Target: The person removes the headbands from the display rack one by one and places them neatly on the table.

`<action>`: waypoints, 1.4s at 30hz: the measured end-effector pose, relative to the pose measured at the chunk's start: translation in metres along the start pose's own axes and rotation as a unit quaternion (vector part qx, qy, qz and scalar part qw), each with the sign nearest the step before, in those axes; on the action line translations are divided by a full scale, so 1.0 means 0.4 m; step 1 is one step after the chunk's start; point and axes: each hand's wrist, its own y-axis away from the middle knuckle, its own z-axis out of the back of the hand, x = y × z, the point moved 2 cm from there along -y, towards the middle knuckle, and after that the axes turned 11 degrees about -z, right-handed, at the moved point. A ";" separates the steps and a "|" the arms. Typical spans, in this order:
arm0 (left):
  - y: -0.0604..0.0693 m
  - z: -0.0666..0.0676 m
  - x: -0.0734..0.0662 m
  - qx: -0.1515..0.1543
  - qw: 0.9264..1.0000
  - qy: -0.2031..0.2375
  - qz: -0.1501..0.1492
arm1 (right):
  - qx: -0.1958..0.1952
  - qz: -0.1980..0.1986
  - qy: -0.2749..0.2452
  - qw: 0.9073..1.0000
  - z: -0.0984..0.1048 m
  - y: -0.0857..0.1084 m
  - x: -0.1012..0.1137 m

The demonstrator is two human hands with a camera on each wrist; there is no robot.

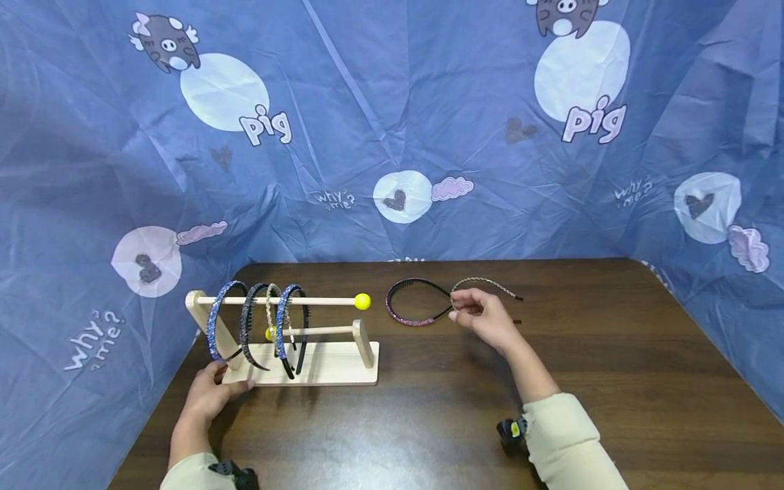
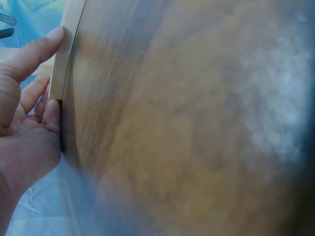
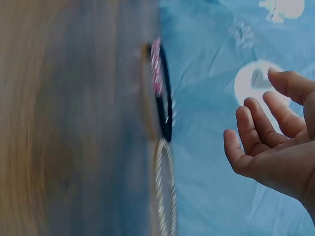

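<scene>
My left hand (image 1: 209, 393) grips the left end of the base of a wooden headband stand (image 1: 343, 367). In the left wrist view the thumb (image 2: 49, 42) presses the base's edge (image 2: 64, 64), with fingers curled at its corner. Several headbands hang on the stand's upper bar, among them a blue glittery headband (image 1: 214, 320), a black one (image 1: 246, 323) and a pale braided one (image 1: 269, 306). My right hand (image 1: 486, 321) hovers above the table with loosely bent fingers and nothing in them. Below it lie a pink-and-black headband (image 3: 157, 69) and a gold braided headband (image 3: 160, 196).
The brown wooden table (image 1: 441, 408) carries everything. Blue printed cloth (image 1: 343, 136) hangs behind and along the sides. A yellow ball (image 1: 363, 301) caps the upper bar's free right end; a shorter lower bar (image 1: 324, 331) runs from a right post.
</scene>
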 end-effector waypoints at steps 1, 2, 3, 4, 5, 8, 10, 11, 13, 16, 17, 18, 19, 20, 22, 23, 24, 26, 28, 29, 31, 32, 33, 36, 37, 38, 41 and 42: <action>0.000 -0.001 0.000 0.000 1.000 0.000 -0.001 | 0.006 0.002 -0.009 1.000 -0.011 0.005 0.008; 0.000 -0.002 0.000 0.000 1.000 -0.001 -0.004 | 0.013 0.006 -0.018 1.000 -0.021 0.010 0.017; 0.001 -0.002 0.000 -0.001 1.000 -0.004 -0.006 | 0.019 0.010 -0.024 0.999 -0.032 0.014 0.024; 0.001 -0.003 0.000 -0.002 1.000 -0.005 -0.010 | 0.025 0.013 -0.029 0.999 -0.043 0.018 0.032; 0.002 -0.003 0.000 -0.002 1.000 -0.006 -0.013 | 0.030 0.016 -0.035 0.999 -0.053 0.023 0.039; 0.003 -0.003 0.001 -0.002 1.000 -0.010 -0.020 | 0.038 0.027 -0.053 0.998 -0.085 0.033 0.055; 0.004 -0.003 0.003 0.000 1.000 -0.008 -0.019 | 0.038 0.032 -0.070 0.996 -0.105 0.038 0.063; 0.003 -0.003 0.006 0.001 1.000 -0.008 -0.018 | 0.038 0.034 -0.079 0.996 -0.116 0.041 0.067; 0.003 -0.003 0.008 0.004 1.000 -0.006 -0.015 | 0.040 0.036 -0.098 0.994 -0.138 0.047 0.073; 0.003 -0.002 0.010 0.008 1.000 -0.003 -0.010 | 0.058 0.046 -0.118 0.990 -0.174 0.062 0.090; 0.003 -0.002 0.009 0.010 1.000 -0.003 -0.009 | 0.066 0.051 -0.122 0.989 -0.186 0.067 0.097; 0.003 -0.002 0.008 0.012 1.000 -0.002 -0.008 | 0.073 0.055 -0.126 0.988 -0.197 0.072 0.105; 0.001 -0.002 0.007 0.013 1.000 -0.001 -0.006 | 0.081 0.059 -0.130 0.986 -0.208 0.078 0.113; 0.001 -0.003 0.005 0.014 1.000 0.000 -0.005 | 0.089 0.062 -0.132 0.985 -0.218 0.083 0.122; -0.001 -0.005 0.003 0.015 1.000 -0.001 -0.004 | 0.104 0.071 -0.140 0.982 -0.238 0.090 0.136; -0.001 -0.006 0.002 0.015 1.000 -0.002 -0.005 | 0.111 0.073 -0.142 0.981 -0.248 0.093 0.143; -0.001 -0.007 0.001 0.015 1.000 -0.001 -0.004 | 0.119 0.074 -0.145 0.979 -0.258 0.095 0.148; -0.002 -0.007 -0.001 0.015 1.000 -0.001 -0.006 | 0.135 0.080 -0.148 0.976 -0.278 0.096 0.155; -0.003 -0.006 -0.003 0.014 1.000 -0.003 -0.008 | 0.150 0.082 -0.147 0.974 -0.299 0.097 0.160; -0.004 -0.005 -0.003 0.015 1.000 -0.005 -0.009 | 0.156 0.082 -0.147 0.973 -0.309 0.097 0.161; -0.005 -0.004 -0.004 0.015 1.000 -0.007 -0.011 | 0.168 0.083 -0.149 0.971 -0.329 0.098 0.163; -0.005 -0.003 -0.004 0.014 1.000 -0.009 -0.011 | 0.173 0.083 -0.149 0.970 -0.339 0.099 0.164; -0.004 -0.002 -0.004 0.014 1.000 -0.012 -0.010 | 0.179 0.082 -0.150 0.969 -0.350 0.100 0.166; -0.002 0.000 -0.003 0.011 1.000 -0.012 -0.009 | 0.194 0.082 -0.150 0.966 -0.378 0.100 0.173; -0.001 0.000 -0.002 0.010 1.000 -0.011 -0.010 | 0.199 0.083 -0.149 0.965 -0.386 0.101 0.177; -0.001 0.001 -0.002 0.009 1.000 -0.011 -0.009 | 0.205 0.083 -0.149 0.964 -0.393 0.102 0.181; -0.001 0.002 -0.003 0.010 1.000 -0.011 -0.011 | 0.216 0.082 -0.144 0.962 -0.402 0.112 0.208; -0.002 0.002 -0.003 0.010 1.000 -0.012 -0.011 | 0.219 0.082 -0.144 0.962 -0.404 0.116 0.217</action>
